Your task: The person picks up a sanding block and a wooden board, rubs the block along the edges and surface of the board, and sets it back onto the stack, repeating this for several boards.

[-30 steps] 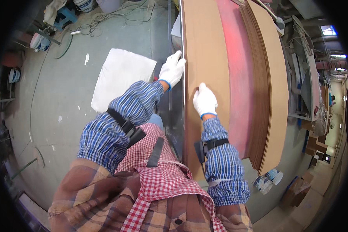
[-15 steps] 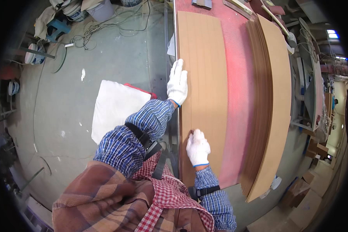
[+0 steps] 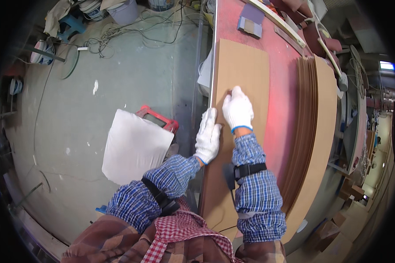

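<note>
A long tan board [image 3: 243, 61] lies on the red-topped table, along its left edge. My left hand [image 3: 207, 138], in a white knitted glove, is open and lies along the board's left edge with fingers stretched forward. My right hand [image 3: 238, 108], gloved the same way, is closed on the board's upper face, farther from me than the left. A small dark bit shows at its fingertips, but what it holds is too hidden to name. To the right stands a stack of similar tan boards [image 3: 322, 131].
The red tabletop [image 3: 283, 92] shows between board and stack. At its far end lie a purple-grey block [image 3: 251, 27] and a pale curved strip [image 3: 281, 22]. On the floor at left are a white-covered seat [image 3: 136, 147] with a red frame, cables [image 3: 114, 33] and buckets [image 3: 123, 11].
My right hand has slid far forward along the board, past my left hand. The left hand now sits nearer to me along the edge. The view has shifted, showing more of the table's far end.
</note>
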A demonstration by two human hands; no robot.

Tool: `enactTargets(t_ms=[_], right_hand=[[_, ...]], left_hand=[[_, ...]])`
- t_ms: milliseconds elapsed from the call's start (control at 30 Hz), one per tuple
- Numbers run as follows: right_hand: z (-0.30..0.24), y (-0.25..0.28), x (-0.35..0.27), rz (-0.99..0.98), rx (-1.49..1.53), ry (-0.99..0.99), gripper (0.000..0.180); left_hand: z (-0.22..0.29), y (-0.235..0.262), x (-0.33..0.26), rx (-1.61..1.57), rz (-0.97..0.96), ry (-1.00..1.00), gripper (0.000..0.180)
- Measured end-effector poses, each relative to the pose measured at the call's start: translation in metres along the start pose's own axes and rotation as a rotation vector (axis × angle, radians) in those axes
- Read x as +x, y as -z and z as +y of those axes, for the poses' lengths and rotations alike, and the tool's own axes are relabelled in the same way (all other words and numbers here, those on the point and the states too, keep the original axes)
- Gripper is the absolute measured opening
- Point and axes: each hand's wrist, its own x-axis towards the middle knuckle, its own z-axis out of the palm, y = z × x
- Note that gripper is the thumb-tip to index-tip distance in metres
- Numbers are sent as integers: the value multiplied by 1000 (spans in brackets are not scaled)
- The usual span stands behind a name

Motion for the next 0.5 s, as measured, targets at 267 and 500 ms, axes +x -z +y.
enactTargets(t_ms=[267,500], right_hand=[[-34,18,133,-17,-27,36,26],[-33,28,204,-52,-9,70,33]], left_hand=[[6,10,-2,-17,7,-46,53],[11,8,0,-17,-77,50,55]])
